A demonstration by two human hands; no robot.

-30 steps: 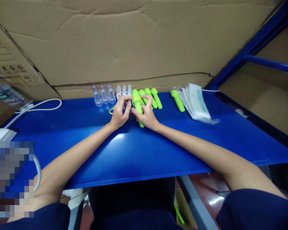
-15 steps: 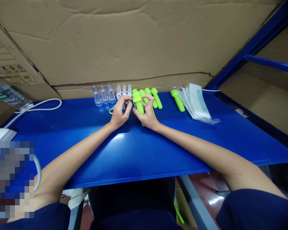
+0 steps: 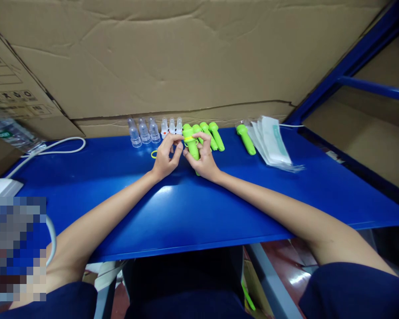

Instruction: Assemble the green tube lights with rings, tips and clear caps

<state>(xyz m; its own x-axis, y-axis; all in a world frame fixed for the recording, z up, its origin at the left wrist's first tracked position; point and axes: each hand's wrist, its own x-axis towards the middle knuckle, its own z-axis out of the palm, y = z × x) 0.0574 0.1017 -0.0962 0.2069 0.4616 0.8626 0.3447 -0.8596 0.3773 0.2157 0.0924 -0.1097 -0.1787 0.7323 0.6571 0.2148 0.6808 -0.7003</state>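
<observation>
My right hand (image 3: 204, 159) is wrapped round a bright green plastic tube (image 3: 192, 146) and holds it upright-tilted over the blue table (image 3: 186, 208). My left hand (image 3: 164, 157) pinches a thin yellow ring (image 3: 188, 139) seated near the tube's top. Another loose yellow ring (image 3: 154, 154) lies on the table just left of my left hand. Behind my hands several more green tubes (image 3: 213, 135) lie side by side.
Clear plastic vials (image 3: 142, 131) and small white-capped vials (image 3: 172, 125) stand in a row at the back. One green tube (image 3: 245, 138) lies apart beside a stack of sealed white pouches (image 3: 272, 141). A cardboard wall (image 3: 173, 57) closes the back. A white cable (image 3: 53, 148) runs at left.
Both hands stay in place; the fingers have shifted slightly on the tube and the yellow ring sits a little nearer its top end.
</observation>
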